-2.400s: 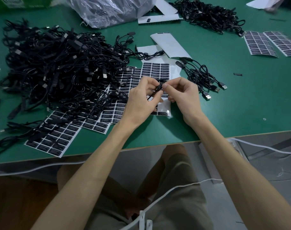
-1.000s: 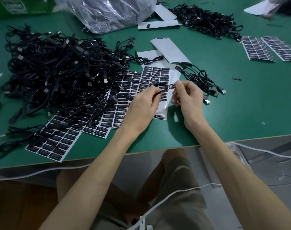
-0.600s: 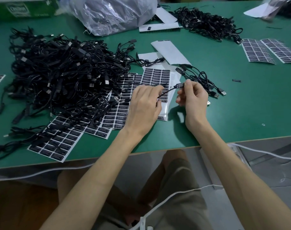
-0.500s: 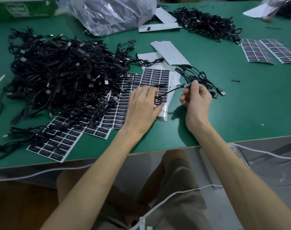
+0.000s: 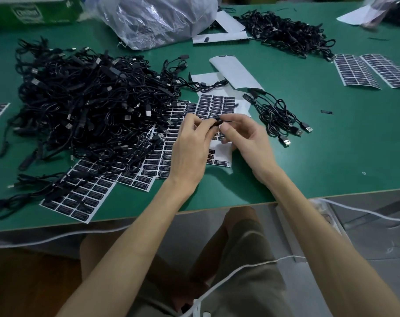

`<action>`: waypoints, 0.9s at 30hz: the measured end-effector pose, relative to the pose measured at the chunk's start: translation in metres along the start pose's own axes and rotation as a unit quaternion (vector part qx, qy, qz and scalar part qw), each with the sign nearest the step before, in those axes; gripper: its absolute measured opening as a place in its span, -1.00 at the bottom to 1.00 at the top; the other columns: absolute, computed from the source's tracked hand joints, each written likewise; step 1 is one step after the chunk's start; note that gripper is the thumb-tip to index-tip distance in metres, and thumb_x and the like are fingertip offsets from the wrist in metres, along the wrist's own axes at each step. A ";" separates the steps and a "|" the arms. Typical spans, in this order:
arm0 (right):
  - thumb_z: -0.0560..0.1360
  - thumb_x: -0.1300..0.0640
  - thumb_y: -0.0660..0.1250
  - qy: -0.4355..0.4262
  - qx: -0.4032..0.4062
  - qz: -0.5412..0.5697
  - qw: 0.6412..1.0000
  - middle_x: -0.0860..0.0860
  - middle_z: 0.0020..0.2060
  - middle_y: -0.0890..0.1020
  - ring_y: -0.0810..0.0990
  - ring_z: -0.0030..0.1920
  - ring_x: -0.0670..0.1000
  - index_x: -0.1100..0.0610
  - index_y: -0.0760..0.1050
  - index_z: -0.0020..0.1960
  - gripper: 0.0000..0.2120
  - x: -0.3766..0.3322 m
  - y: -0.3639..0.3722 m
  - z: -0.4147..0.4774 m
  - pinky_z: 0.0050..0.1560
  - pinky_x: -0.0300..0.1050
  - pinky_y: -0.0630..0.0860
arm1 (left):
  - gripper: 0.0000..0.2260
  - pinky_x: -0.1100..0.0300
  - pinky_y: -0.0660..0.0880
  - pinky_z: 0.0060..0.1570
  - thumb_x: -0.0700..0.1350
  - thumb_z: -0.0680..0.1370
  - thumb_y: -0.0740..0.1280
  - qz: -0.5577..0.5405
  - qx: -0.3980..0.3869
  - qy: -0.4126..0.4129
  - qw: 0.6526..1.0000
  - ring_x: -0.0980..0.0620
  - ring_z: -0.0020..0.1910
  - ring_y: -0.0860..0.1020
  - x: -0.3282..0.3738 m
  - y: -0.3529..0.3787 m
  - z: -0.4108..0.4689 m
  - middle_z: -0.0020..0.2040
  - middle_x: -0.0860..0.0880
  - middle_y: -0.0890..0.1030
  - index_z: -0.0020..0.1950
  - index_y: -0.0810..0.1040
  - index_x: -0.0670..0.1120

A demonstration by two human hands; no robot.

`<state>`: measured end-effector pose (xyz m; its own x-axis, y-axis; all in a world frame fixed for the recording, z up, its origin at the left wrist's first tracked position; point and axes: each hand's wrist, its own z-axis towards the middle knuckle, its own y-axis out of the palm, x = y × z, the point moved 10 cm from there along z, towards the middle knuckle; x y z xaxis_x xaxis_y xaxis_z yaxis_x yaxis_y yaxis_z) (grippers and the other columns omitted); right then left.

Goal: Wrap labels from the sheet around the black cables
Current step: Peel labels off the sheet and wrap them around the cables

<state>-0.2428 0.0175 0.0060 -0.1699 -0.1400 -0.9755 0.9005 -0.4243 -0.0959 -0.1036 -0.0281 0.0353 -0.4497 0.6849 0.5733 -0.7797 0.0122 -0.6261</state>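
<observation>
Over the label sheet [image 5: 213, 104], with its rows of black labels, my two hands meet fingertip to fingertip. My left hand [image 5: 191, 145] pinches a thin black cable [image 5: 218, 122] between thumb and fingers. My right hand [image 5: 248, 137] holds the same cable from the right with curled fingers. One blurred end of the cable sticks up and to the right above the hands. I cannot make out a label between the fingertips. A big tangle of black cables [image 5: 84, 106] lies to the left of the hands.
A small bunch of cables [image 5: 277, 115] lies just right of the hands. More label sheets [image 5: 368, 69] sit far right, others [image 5: 80, 193] near the front edge. Blank backing sheets [image 5: 236, 69], a plastic bag [image 5: 157, 17], another cable pile [image 5: 285, 33] and a green box [image 5: 34, 12] lie behind.
My right hand, which had drawn a cable end toward the small bunch, has come back left. My left hand has lifted off the sheet, and both now meet on a cable.
</observation>
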 end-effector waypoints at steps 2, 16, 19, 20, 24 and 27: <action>0.62 0.15 0.41 -0.012 -0.028 -0.029 0.999 0.10 -0.08 0.72 0.67 -0.17 -0.03 0.16 0.54 0.32 -0.71 -0.003 0.007 0.000 -0.08 -0.23 0.56 | -0.74 -0.13 0.55 0.02 -0.15 0.72 0.22 -0.019 -0.029 0.010 0.999 -0.12 0.07 0.52 0.002 0.007 0.001 0.13 -0.15 0.45 0.34 0.56 -0.23; 0.67 0.19 0.32 -0.004 -0.001 -0.081 0.997 -0.07 -0.19 0.67 0.57 -0.26 -0.13 0.18 0.63 0.22 -0.81 -0.002 0.004 0.000 -0.16 -0.17 0.53 | -0.57 -0.14 0.56 0.19 -0.15 0.71 0.24 -0.072 -0.104 0.023 0.992 -0.11 0.20 0.60 0.004 0.023 -0.004 0.40 -0.10 0.48 0.58 0.30 -0.11; 0.66 0.14 0.35 -0.013 -0.017 -0.103 0.994 -0.07 -0.15 0.70 0.59 -0.19 -0.14 0.09 0.64 0.21 -0.83 -0.005 0.008 -0.001 -0.09 -0.12 0.54 | -0.65 -0.14 0.59 0.05 -0.14 0.68 0.29 -0.058 -0.078 0.014 0.995 -0.08 0.08 0.62 0.000 0.019 -0.003 0.28 -0.08 0.47 0.47 0.40 -0.13; 0.64 0.15 0.37 -0.015 -0.015 -0.102 0.995 -0.05 -0.11 0.72 0.61 -0.15 -0.13 0.09 0.65 0.21 -0.83 -0.006 0.008 -0.002 -0.04 -0.11 0.56 | -0.67 -0.13 0.59 0.00 -0.13 0.68 0.31 -0.048 -0.072 0.012 0.996 -0.07 0.04 0.62 -0.001 0.018 -0.002 0.25 -0.08 0.46 0.44 0.42 -0.14; 0.62 0.21 0.39 -0.007 0.070 -0.083 0.994 0.04 -0.04 0.74 0.61 -0.10 -0.09 0.15 0.67 0.23 -0.80 -0.004 -0.010 -0.001 0.04 -0.07 0.56 | -0.74 -0.16 0.57 -0.04 -0.07 0.69 0.31 -0.029 -0.073 0.019 0.997 -0.11 -0.01 0.61 0.002 0.017 -0.002 0.17 -0.08 0.50 0.35 0.50 -0.14; 0.62 0.15 0.38 0.009 0.164 -0.102 0.981 0.05 0.04 0.70 0.58 -0.09 -0.12 0.13 0.64 0.27 -0.76 0.000 -0.032 -0.004 0.08 -0.12 0.54 | -0.77 -0.16 0.58 0.00 -0.11 0.71 0.27 -0.005 -0.093 0.040 0.995 -0.12 0.03 0.62 0.007 0.021 -0.002 0.19 -0.07 0.55 0.33 0.54 -0.16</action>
<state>-0.2702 0.0348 0.0079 -0.3237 -0.0087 -0.9461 0.6706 -0.7075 -0.2230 -0.1222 -0.0215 0.0246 -0.3999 0.7402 0.5404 -0.6865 0.1487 -0.7117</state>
